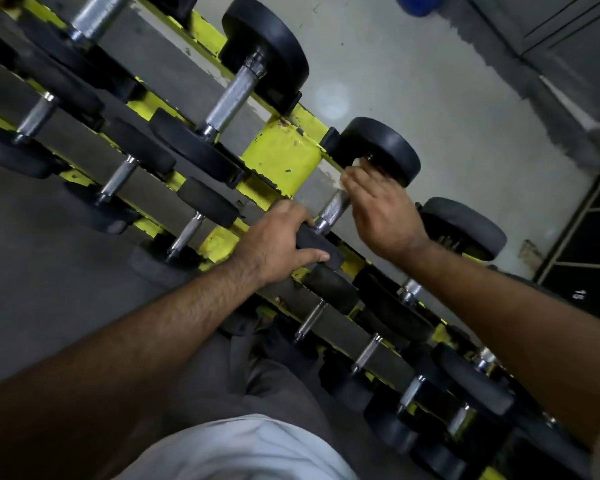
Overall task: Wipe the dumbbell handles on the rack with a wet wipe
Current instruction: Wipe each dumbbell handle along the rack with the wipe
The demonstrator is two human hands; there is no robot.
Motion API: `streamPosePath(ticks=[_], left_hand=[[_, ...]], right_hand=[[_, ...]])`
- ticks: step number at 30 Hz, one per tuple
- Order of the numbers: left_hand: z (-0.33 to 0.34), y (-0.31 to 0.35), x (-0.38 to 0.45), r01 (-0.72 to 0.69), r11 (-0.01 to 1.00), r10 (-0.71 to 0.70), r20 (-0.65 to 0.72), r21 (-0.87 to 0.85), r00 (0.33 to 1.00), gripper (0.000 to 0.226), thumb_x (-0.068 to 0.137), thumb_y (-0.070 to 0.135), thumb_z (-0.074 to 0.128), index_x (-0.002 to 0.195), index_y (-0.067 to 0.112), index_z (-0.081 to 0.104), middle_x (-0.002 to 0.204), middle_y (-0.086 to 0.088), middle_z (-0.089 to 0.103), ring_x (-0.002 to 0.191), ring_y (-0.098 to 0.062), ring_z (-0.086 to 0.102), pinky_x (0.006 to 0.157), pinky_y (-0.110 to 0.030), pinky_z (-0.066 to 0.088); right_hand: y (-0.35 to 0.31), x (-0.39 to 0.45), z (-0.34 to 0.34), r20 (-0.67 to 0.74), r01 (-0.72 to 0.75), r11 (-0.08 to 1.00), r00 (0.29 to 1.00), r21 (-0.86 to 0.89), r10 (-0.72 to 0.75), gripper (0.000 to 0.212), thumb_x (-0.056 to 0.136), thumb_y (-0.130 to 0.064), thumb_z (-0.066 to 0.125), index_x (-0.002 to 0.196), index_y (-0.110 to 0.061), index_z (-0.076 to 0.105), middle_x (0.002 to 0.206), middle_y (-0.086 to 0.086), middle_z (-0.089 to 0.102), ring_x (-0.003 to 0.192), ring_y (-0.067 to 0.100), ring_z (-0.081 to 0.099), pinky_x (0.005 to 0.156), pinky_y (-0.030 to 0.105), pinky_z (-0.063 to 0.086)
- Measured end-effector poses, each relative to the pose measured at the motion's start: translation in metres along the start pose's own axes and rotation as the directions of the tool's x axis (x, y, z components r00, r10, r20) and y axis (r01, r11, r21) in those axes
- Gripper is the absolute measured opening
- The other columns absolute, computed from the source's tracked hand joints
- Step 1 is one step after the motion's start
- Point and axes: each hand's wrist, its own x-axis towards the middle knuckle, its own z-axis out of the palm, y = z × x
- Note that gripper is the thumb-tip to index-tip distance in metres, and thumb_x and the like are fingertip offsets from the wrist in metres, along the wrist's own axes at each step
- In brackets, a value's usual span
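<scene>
**both hands at one dumbbell on the yellow rack**

white shirt hem [243,448] sits nearest the lens, grey trousers [257,372] just beyond it. target dumbbell [333,211] lies across the top rail of the rack [281,154], between the two hands. its knurled steel handle shows only in the gap between them. left hand [281,242] rests on the near black head [317,244], thumb laid along its edge, fingers curled over the top (a hold, not a pinch). right hand [383,216] hovers over the far end of the handle, fingers loosely bent, tips touching the far black head [381,147]. no wipe can be made out in either hand. neighbouring dumbbells [236,88] crowd both sides and the lower tiers. grey floor [413,81] lies behind.
</scene>
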Motion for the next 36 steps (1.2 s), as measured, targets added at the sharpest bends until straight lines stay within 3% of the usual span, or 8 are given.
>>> streamPosePath(ticks=[7,11,15,19,23,27,32,36], left_hand=[[0.001,0.014,-0.006,0.024,0.998,-0.023,-0.018,0.063,1.0,0.058,0.076,0.053,0.077,0.115,0.016,0.055,0.119,-0.001,0.047,0.104,-0.019,0.052,0.084,-0.034,0.046],[0.005,0.017,-0.009,0.001,0.994,0.003,-0.04,0.108,0.999,0.06,0.079,0.056,0.073,0.118,0.015,0.053,0.121,-0.003,0.047,0.108,-0.019,0.051,0.086,-0.028,0.043],[0.007,0.017,-0.011,0.005,0.995,0.001,-0.054,0.1,0.999,0.062,0.079,0.057,0.072,0.12,0.015,0.053,0.123,-0.004,0.046,0.111,-0.019,0.05,0.088,-0.028,0.045],[0.006,0.019,-0.011,-0.001,0.994,0.006,-0.05,0.106,0.999,0.061,0.08,0.057,0.071,0.121,0.016,0.052,0.125,-0.004,0.045,0.116,-0.018,0.048,0.089,-0.025,0.043],[0.007,0.017,-0.009,0.002,0.995,0.0,-0.025,0.102,1.0,0.061,0.081,0.056,0.071,0.122,0.014,0.052,0.133,-0.006,0.045,0.137,-0.022,0.038,0.102,-0.03,0.041],[0.007,0.019,-0.008,0.005,0.995,-0.004,-0.018,0.095,1.0,0.06,0.081,0.054,0.072,0.122,0.014,0.052,0.134,-0.008,0.044,0.138,-0.024,0.037,0.105,-0.033,0.04],[0.008,0.015,-0.008,0.002,0.993,-0.002,-0.004,0.116,1.0,0.063,0.082,0.056,0.07,0.122,0.012,0.05,0.136,-0.01,0.043,0.139,-0.025,0.036,0.108,-0.035,0.041],[0.007,0.016,-0.008,0.0,0.994,0.002,-0.016,0.109,1.0,0.062,0.081,0.055,0.071,0.122,0.014,0.051,0.134,-0.008,0.044,0.135,-0.025,0.04,0.107,-0.035,0.042]], right_hand=[[-0.012,0.005,-0.011,0.072,-0.037,0.996,0.996,-0.085,0.043,0.049,0.098,-0.022,0.04,0.143,-0.005,0.051,0.15,0.016,0.049,0.145,0.033,0.038,0.119,0.047,0.026],[-0.024,-0.002,-0.005,0.111,0.112,0.991,0.988,-0.069,-0.104,0.049,0.098,-0.027,0.038,0.135,-0.005,0.06,0.142,0.014,0.057,0.139,0.032,0.046,0.12,0.046,0.025],[-0.017,0.009,-0.01,0.082,-0.045,0.995,0.995,-0.087,0.052,0.043,0.097,-0.021,0.044,0.133,-0.006,0.061,0.141,0.014,0.057,0.14,0.032,0.045,0.117,0.048,0.03],[-0.022,-0.003,-0.003,0.145,0.184,0.981,0.974,-0.06,-0.174,0.047,0.095,-0.023,0.039,0.131,-0.006,0.063,0.139,0.015,0.06,0.136,0.032,0.051,0.119,0.045,0.025],[-0.007,0.013,-0.012,0.037,0.009,0.995,0.999,-0.103,-0.005,0.037,0.093,-0.009,0.054,0.128,-0.006,0.065,0.136,0.014,0.062,0.134,0.032,0.051,0.115,0.046,0.033],[-0.02,-0.002,-0.001,0.145,0.319,0.947,0.937,0.027,-0.319,0.041,0.094,-0.021,0.046,0.125,-0.006,0.068,0.13,0.012,0.066,0.128,0.03,0.057,0.119,0.042,0.026],[-0.004,0.008,-0.009,0.077,0.184,0.983,0.98,-0.012,-0.183,0.035,0.099,-0.013,0.046,0.127,-0.006,0.066,0.133,0.014,0.064,0.132,0.031,0.054,0.117,0.047,0.033],[-0.021,-0.006,-0.001,0.148,0.392,0.916,0.904,0.082,-0.4,0.039,0.096,-0.025,0.049,0.126,-0.007,0.068,0.133,0.012,0.065,0.131,0.031,0.056,0.115,0.05,0.038]])
